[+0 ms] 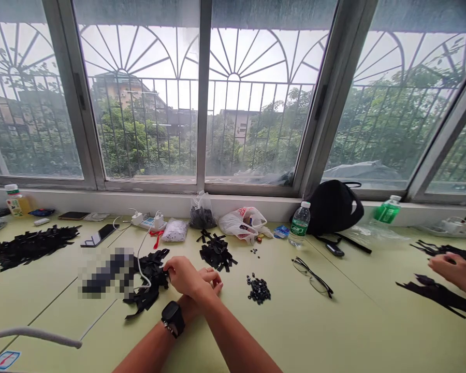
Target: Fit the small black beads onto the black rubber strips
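My forearms cross over the green table. My right hand (181, 275) reaches to the left, its fingers pinched on a black strip at the edge of a loose pile of black strips (153, 277). Under its wrist, my left hand (212, 280) points right, with a ring and curled fingers; what they hold, if anything, is hidden. A black watch (173, 316) is on my left wrist. Beyond my left hand lies a second pile of black strips (217, 252). A heap of small dark round pieces (259, 289) lies to its right.
Eyeglasses (314, 277), a water bottle (299, 225) and a black cap (334, 208) are at the right. A white cable (140, 259) runs by the left pile. Bags line the window. Another person's hand (456, 272) is at far right beside black strips.
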The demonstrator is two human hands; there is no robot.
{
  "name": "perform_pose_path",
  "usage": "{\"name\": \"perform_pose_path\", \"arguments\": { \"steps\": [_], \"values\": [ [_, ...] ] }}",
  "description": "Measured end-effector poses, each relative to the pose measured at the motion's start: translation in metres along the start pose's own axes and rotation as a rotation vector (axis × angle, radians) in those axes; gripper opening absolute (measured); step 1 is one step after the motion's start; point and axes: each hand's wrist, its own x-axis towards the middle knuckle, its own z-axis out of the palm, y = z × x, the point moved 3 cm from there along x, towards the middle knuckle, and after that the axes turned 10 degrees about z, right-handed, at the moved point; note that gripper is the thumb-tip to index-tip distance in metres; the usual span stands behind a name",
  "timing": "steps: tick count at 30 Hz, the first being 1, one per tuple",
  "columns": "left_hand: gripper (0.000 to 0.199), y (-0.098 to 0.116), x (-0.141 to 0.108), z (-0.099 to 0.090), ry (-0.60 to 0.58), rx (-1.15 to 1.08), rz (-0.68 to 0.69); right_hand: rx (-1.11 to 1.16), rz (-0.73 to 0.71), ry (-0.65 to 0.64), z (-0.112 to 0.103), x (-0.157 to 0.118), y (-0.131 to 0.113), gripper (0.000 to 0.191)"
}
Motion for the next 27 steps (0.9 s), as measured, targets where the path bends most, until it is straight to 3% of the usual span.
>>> {"name": "perform_pose_path", "arguments": {
  "steps": [3, 5, 8, 16, 22, 27],
  "values": [
    [0.017, 0.005, 0.000, -0.004, 0.001, -0.037, -0.042, 0.037, 0.034, 0.015, 0.013, 0.020, -0.013, 0.020],
    [0.017, 0.006, 0.000, -0.004, 0.004, -0.073, -0.049, 0.074, -0.006, -0.049, 0.019, 0.033, -0.017, 0.020],
    [0.016, 0.005, 0.001, -0.003, 0.021, -0.083, -0.014, 0.125, -0.045, -0.113, 0.027, 0.048, -0.013, 0.022],
    [0.015, 0.001, 0.002, -0.001, -0.005, -0.054, -0.008, 0.153, -0.029, -0.099, 0.049, 0.062, 0.001, 0.011],
    [0.015, 0.006, 0.003, -0.004, 0.019, -0.100, -0.014, 0.247, 0.006, -0.084, 0.045, 0.063, 0.003, 0.013],
    [0.012, 0.006, 0.005, -0.007, 0.160, -0.369, -0.179, 0.351, -0.042, -0.030, 0.020, 0.060, -0.012, 0.009]
  ]
}}
